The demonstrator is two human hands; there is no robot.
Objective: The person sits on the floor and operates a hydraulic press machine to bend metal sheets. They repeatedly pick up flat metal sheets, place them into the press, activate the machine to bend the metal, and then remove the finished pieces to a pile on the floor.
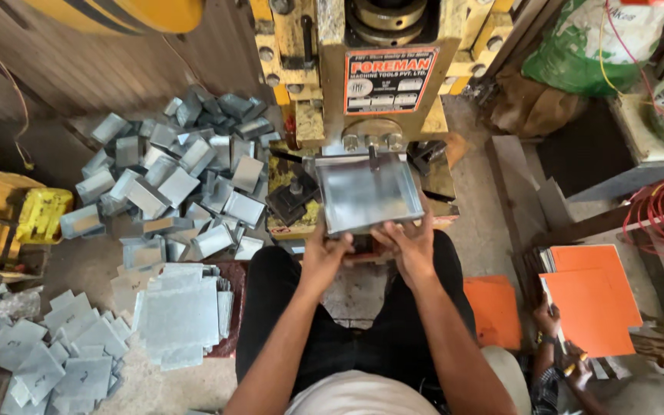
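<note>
A shallow grey sheet-metal tray [363, 190] with folded-up edges sits under the head of a yellow press machine [324, 69]. My left hand [324, 250] grips the tray's near edge at the left. At the near right corner, my right hand [407, 240] holds the same edge. Both hands are close together just above my dark-trousered knees.
A heap of formed metal boxes [178, 177] lies on the floor left of the press. Flat metal blanks [178, 311] are stacked nearer, more blanks [63, 361] at bottom left. Another person's hands [559, 338] hold orange sheets [589, 296] at the right. A green sack [578, 42] stands behind.
</note>
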